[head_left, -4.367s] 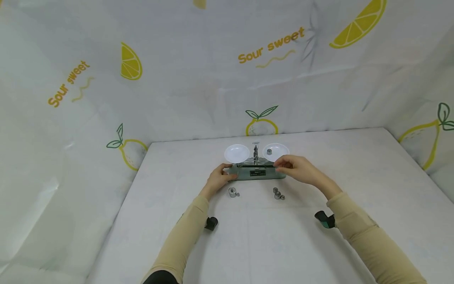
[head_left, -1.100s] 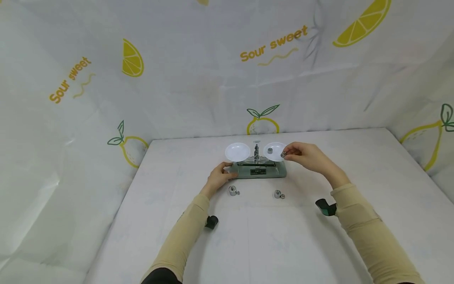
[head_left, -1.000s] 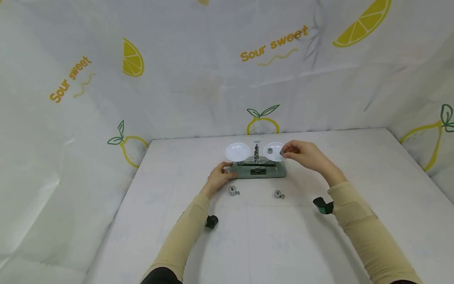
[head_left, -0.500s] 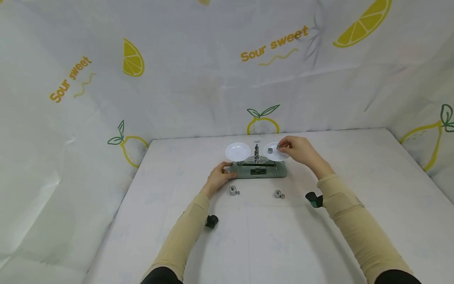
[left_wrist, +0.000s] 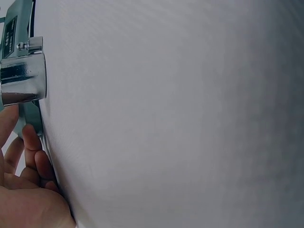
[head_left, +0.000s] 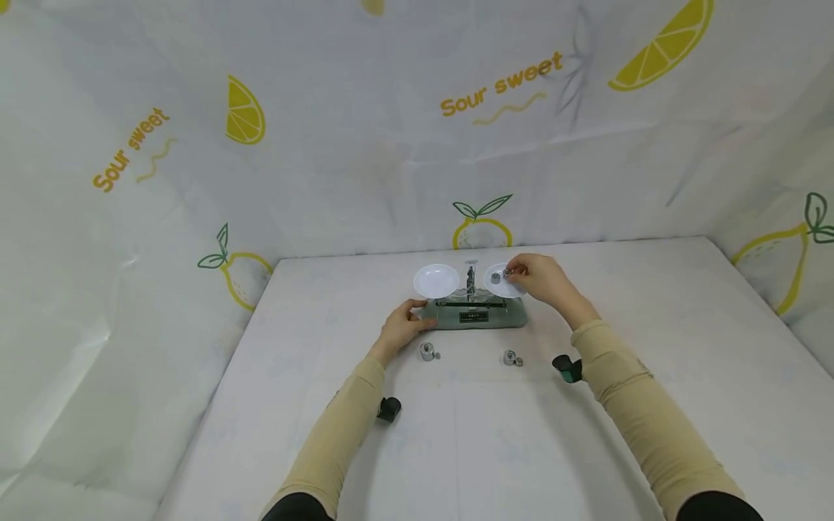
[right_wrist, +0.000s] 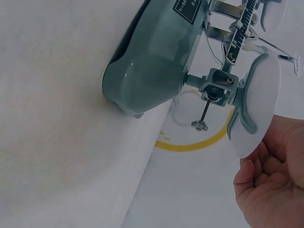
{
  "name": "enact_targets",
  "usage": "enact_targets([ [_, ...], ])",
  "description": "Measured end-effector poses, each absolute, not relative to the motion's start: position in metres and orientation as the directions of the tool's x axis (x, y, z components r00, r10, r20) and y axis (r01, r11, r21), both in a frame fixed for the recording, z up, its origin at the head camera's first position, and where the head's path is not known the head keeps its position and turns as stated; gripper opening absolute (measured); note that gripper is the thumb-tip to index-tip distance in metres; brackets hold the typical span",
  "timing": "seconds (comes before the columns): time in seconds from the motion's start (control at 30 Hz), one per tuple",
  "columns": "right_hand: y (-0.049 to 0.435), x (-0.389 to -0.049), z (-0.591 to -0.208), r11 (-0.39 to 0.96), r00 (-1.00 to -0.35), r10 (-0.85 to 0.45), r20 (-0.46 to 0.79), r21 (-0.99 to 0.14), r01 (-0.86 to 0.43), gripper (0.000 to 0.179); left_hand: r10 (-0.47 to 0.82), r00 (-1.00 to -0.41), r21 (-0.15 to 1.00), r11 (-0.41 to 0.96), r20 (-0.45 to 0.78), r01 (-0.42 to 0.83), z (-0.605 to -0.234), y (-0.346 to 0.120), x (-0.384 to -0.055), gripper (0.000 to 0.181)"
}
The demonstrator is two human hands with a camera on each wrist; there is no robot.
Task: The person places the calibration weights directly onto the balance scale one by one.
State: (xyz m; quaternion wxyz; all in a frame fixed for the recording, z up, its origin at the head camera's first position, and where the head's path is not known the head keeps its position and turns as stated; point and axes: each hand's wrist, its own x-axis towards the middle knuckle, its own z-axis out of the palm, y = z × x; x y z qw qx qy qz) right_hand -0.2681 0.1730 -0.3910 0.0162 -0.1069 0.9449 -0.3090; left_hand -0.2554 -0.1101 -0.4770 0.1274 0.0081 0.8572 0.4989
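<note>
A green-grey balance scale [head_left: 482, 322] stands toward the back of the table, with a white left pan [head_left: 436, 281] and a white right pan [head_left: 498, 290]. My left hand [head_left: 399, 330] grips the left end of its base, thumb in front. Over the right pan, my right hand [head_left: 542, 281] pinches a small metal weight [head_left: 507, 273]; another weight [head_left: 495, 278] sits in that pan beside it. From below, in the right wrist view, the pan [right_wrist: 262, 102] hides the fingertips of the right hand [right_wrist: 275, 175] and the held weight.
In front of the scale, a larger metal weight [head_left: 426, 352] and a tiny one [head_left: 438, 356] stand at left. Two more weights [head_left: 510, 357] are close together at right. The larger left weight [left_wrist: 23, 78] looms near my fingers in the left wrist view.
My right hand has left the scale's beam, picked up a weight from the right-hand group and brought it leftward over the right pan. My left hand has stayed on the base.
</note>
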Motion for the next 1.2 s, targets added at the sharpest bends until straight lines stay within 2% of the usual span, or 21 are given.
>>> enact_targets([
  [0.43, 0.173, -0.263, -0.390, 0.778, -0.971, -0.219, 0.095, -0.583, -0.233, 0.027, 0.137, -0.968, 0.854, 0.507, -0.213, -0.116, -0.478, -0.110, -0.255, 0.053],
  [0.87, 0.184, -0.239, -0.379, 0.730, -0.945, -0.279, 0.173, -0.601, -0.325, 0.025, 0.134, -0.970, 0.851, 0.515, -0.204, -0.108, -0.482, -0.110, -0.257, 0.053],
  [1.2, 0.199, -0.218, -0.390, 0.716, -0.941, -0.287, 0.182, -0.612, -0.337, 0.018, 0.140, -0.969, 0.854, 0.509, -0.206, -0.108, -0.480, -0.110, -0.256, 0.053],
])
